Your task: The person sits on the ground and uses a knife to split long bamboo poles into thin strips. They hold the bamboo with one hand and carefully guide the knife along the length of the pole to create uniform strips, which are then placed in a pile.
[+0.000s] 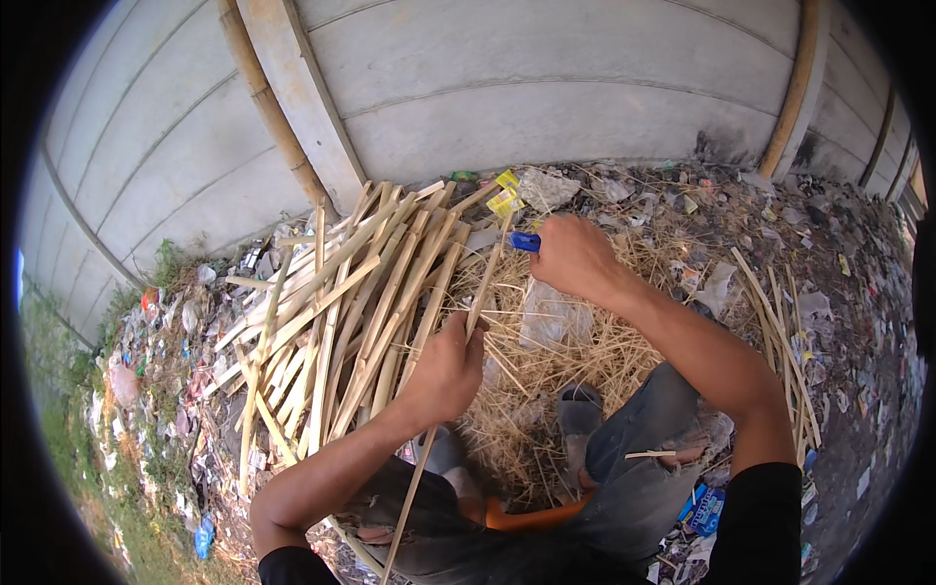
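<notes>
Meanwhile, the left hand [447, 369] gripped a thin bamboo strip [466, 331] between its fingers while the right hand [575, 255] clenched a blue-handled knife [525, 242].

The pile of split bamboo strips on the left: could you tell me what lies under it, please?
Around the edges of the bamboo strips, littered ground with scraps and some grass shows. Directly beneath, the overlapping strips cover whatever is there.

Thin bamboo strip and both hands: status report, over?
Left hand grips thin pale bamboo strip. Right hand grips blue-handled tool at strip's top. Shavings underneath; nothing blocking.
</notes>
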Demonstrator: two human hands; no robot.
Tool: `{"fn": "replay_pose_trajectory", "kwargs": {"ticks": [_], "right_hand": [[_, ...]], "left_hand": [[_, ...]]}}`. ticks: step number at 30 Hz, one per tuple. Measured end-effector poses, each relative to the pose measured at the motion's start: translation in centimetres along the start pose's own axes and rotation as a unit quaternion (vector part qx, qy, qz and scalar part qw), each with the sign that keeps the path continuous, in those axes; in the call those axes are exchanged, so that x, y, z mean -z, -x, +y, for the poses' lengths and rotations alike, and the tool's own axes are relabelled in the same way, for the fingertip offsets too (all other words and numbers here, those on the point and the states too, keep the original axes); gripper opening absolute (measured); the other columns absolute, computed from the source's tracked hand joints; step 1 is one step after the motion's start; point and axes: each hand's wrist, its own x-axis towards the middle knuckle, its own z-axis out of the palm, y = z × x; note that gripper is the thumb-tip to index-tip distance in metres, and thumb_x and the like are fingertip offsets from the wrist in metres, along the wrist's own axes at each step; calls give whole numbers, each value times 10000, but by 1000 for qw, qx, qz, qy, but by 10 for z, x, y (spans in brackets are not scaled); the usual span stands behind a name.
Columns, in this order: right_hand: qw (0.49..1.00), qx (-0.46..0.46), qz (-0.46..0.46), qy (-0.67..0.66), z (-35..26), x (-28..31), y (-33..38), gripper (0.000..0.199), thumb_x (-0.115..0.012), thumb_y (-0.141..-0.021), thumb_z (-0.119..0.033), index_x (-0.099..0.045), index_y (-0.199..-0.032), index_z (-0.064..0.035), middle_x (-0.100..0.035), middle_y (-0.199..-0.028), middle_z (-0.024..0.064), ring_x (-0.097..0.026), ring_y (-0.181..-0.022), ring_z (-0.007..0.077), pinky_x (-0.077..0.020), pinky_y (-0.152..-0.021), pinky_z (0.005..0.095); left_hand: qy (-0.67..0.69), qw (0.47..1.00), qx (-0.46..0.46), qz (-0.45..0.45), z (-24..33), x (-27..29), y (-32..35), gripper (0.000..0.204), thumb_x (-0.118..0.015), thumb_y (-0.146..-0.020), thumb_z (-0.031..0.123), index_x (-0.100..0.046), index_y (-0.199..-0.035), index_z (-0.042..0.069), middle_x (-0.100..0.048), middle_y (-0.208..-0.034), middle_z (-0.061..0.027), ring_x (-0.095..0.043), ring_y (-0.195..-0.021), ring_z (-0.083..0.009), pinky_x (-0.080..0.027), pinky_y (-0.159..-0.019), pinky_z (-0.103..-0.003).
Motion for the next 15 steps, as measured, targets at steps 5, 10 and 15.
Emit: {"fn": "replay_pose_trajectory", "kwargs": {"ticks": [5,10,15], "right_hand": [[987,-121,77,-67,75,6,-19,319,-662,-889,-252,-720,-794,47,-685,-733,254,-708,-731,412,-564,-696,498],[988,-32,57,-140,45,1,11,480,-632,-975,-452,-631,-855,13,-611,-668,167,-625,-638,352,-481,-650,480],[963,58,42,-260,18,9,34,520,-539,-1042,-495,-608,-969,15,-613,-695,197,-645,-673,344,-475,-637,463]], "left_hand": [[48,997,22,-49,23,5,14,279,-530,-1036,184,-520,-1134,-77,-649,-866,-359,-634,-885,-554,-476,-774,-577],[47,994,100,5,-15,12,19,514,-485,-1070,399,-540,-1202,-95,-652,-809,-217,-665,-777,-340,-481,-712,-441],[205,974,98,-3,-9,17,15,420,-411,-1107,350,-573,-1269,-1,-446,-639,26,-394,-525,-78,-345,-508,-263]]}}
